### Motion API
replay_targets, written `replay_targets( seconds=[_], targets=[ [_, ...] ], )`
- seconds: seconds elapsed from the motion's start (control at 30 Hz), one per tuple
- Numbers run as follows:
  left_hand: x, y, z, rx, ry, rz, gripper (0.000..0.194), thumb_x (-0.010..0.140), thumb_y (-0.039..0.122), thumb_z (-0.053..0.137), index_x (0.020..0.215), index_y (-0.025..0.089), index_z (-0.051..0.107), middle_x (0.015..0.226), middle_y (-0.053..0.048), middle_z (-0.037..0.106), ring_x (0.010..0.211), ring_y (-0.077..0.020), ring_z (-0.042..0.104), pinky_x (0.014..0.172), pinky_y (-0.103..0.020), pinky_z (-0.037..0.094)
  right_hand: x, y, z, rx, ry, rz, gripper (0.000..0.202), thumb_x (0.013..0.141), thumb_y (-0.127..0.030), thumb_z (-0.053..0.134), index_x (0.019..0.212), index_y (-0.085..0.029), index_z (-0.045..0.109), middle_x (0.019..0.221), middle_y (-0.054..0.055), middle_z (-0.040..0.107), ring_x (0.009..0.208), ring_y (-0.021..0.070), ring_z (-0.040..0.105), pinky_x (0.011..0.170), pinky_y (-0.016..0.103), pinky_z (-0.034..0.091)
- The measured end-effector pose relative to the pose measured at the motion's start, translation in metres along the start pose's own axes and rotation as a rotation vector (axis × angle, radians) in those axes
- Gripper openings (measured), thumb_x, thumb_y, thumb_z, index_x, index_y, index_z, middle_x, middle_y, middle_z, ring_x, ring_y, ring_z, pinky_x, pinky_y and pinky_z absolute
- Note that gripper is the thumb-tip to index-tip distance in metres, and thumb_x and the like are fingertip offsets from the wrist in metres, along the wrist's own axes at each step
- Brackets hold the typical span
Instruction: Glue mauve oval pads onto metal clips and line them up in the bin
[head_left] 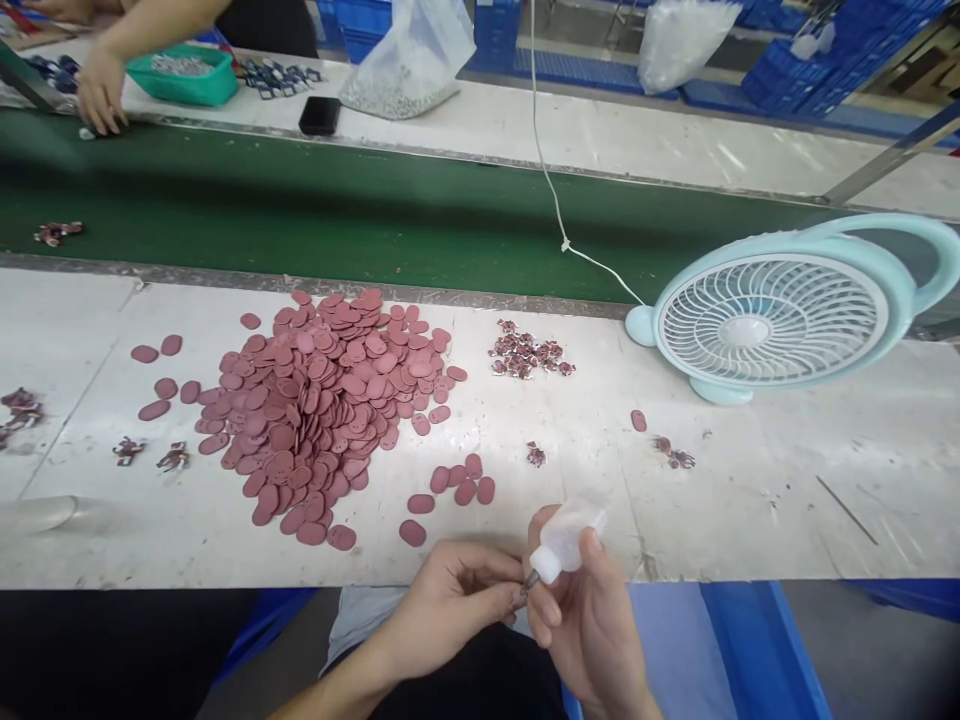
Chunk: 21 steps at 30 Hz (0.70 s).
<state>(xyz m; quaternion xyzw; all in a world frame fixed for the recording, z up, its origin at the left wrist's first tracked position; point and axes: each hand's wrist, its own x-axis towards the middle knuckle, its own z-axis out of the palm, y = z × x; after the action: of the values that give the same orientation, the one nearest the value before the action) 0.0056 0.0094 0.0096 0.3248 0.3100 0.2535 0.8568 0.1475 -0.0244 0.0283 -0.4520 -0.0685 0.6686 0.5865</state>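
My right hand (589, 620) is wrapped round a translucent white squeeze bottle (568, 540), which tilts down to the left. Its dark, narrow tip points at the fingers of my left hand (457, 605). Those fingers are pinched together at the tip, and whatever small piece they hold is mostly hidden. Beyond my hands, several dull-red oval pieces (465, 491) lie loose on the white table (712, 510). To the left rises a large heap of the same red ovals (322, 400). One small brown, shiny part (536, 454) lies just past the bottle.
A cluster of brown parts (525, 352) lies farther back. At right stands a light-blue fan (765, 320) with a white cord. A green conveyor belt (420, 225) runs behind the table. Across it, a person's hand (101, 90) is beside a green basket (184, 85).
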Motion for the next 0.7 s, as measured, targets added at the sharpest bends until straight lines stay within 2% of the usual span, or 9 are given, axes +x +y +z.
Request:
replay_targets(
  seconds=[0.1,0.23,0.33,0.43,0.57,0.7],
  targets=[
    [0.002,0.001,-0.01,-0.085,-0.055,-0.059,0.011,0.085,0.019,0.075,0.095,0.017,0.079,0.086,-0.009,0.08,0.075,-0.0186,0.073,0.077,-0.032,0.054,0.0,-0.002,0.001,-0.008,-0.023,0.04,0.04,0.089,-0.059,0.065,0.1,-0.02,0.068,0.069,-0.002,0.057,0.042,0.0057,0.045,0.038,0.018,0.042],
    [0.003,-0.007,-0.019,-0.189,0.1,-0.104,0.038,0.072,0.011,0.084,0.108,0.02,0.078,0.104,-0.009,0.079,0.096,-0.0226,0.075,0.075,-0.027,0.056,0.001,-0.009,-0.001,0.056,0.042,-0.022,0.04,0.087,-0.06,0.066,0.098,-0.022,0.068,0.065,-0.004,0.052,0.042,0.0056,0.039,0.035,0.016,0.038],
    [-0.001,-0.012,-0.022,-0.295,0.141,-0.127,0.037,0.072,0.014,0.085,0.108,0.02,0.079,0.098,-0.008,0.078,0.101,-0.0235,0.074,0.07,-0.022,0.056,0.0,-0.014,-0.007,0.034,0.114,-0.115,0.039,0.086,-0.059,0.067,0.101,-0.023,0.068,0.062,-0.005,0.053,0.039,0.0071,0.044,0.034,0.018,0.04],
    [-0.003,-0.014,-0.021,-0.376,0.148,-0.11,0.035,0.072,0.015,0.087,0.106,0.021,0.079,0.09,-0.005,0.076,0.1,-0.0225,0.075,0.072,-0.02,0.056,-0.002,-0.012,-0.013,-0.048,0.114,-0.174,0.039,0.086,-0.059,0.068,0.103,-0.024,0.067,0.059,-0.004,0.055,0.038,0.0116,0.052,0.032,0.022,0.042],
    [-0.002,-0.017,-0.016,-0.351,0.201,-0.034,0.031,0.073,0.016,0.087,0.101,0.024,0.08,0.096,-0.004,0.078,0.095,-0.0203,0.075,0.072,-0.021,0.059,-0.007,0.0,-0.013,-0.166,0.068,-0.279,0.036,0.086,-0.057,0.07,0.105,-0.027,0.066,0.063,-0.003,0.059,0.045,0.0167,0.059,0.036,0.028,0.048],
    [-0.001,-0.021,-0.008,-0.253,0.257,0.048,0.029,0.076,0.021,0.085,0.104,0.025,0.081,0.104,-0.007,0.079,0.077,-0.017,0.074,0.059,-0.023,0.06,-0.01,0.012,-0.004,-0.267,0.176,-0.467,0.023,0.089,-0.052,0.067,0.102,-0.033,0.068,0.065,-0.003,0.062,0.046,0.0174,0.057,0.04,0.037,0.052]
  ],
)
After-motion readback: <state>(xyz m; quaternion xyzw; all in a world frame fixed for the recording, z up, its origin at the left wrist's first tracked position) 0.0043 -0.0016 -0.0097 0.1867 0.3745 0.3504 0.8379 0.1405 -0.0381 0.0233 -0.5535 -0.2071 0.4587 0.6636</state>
